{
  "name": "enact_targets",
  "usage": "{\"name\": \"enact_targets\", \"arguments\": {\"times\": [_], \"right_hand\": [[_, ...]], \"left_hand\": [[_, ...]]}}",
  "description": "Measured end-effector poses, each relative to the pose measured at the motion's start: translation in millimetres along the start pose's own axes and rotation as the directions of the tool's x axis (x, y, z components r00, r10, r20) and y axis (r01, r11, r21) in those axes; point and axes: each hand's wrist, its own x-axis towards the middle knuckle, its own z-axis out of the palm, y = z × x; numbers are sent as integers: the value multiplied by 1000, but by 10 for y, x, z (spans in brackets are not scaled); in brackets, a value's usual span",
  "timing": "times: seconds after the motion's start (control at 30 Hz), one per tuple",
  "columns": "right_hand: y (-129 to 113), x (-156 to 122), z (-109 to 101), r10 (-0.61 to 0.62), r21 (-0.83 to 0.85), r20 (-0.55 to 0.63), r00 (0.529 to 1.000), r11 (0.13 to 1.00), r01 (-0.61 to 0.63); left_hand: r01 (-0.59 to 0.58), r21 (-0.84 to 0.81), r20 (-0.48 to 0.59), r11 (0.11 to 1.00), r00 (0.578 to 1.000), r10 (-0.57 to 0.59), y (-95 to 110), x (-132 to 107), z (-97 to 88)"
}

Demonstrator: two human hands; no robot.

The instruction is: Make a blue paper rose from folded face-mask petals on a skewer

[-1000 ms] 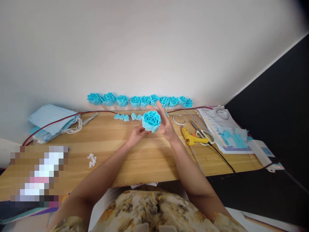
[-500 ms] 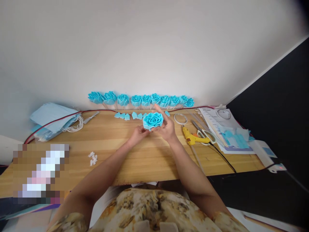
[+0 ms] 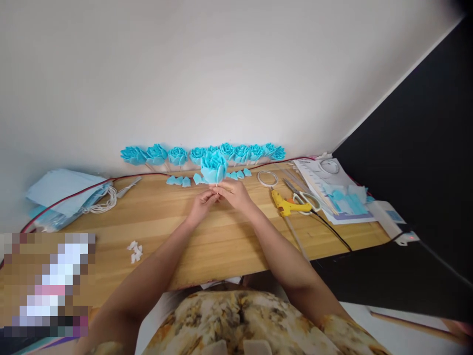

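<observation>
A blue handmade flower point(image 3: 214, 166) stands upright above the middle of the table, its layered petals facing up and its thin stem going down between my fingers. My left hand point(image 3: 202, 203) pinches the stem from the left, low down. Just under the bloom, my right hand point(image 3: 233, 191) closes its fingertips on the same stem. Behind the hands lies a row of loose blue petals point(image 3: 179, 181), partly hidden by the flower. Several finished blue flowers point(image 3: 157, 154) lean in a line along the wall.
To the right lie a yellow glue gun point(image 3: 290, 204), scissors point(image 3: 305, 196), a wire ring point(image 3: 267, 178) and papers point(image 3: 334, 192). On the left are stacked blue sheets point(image 3: 68, 192), white cords point(image 3: 105, 201) and white scraps point(image 3: 135, 251). A red-black cable point(image 3: 148, 175) crosses the back.
The flower has tipped from facing me to upright, showing its side and stem. My right hand has moved from beside the bloom down to the stem. The view has shifted slightly.
</observation>
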Motion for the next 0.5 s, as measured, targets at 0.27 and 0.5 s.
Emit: {"name": "enact_targets", "arguments": {"times": [0.27,0.5], "right_hand": [[87,-12,59,-125,-115,-102,987,987,113],[128,-21,101,-174,-110,-112,978,981,161]], "left_hand": [[23,38,-93,999,995,-19,-80,11,-32],[32,34,-133,999,991,-27,-201,63,-39]]}}
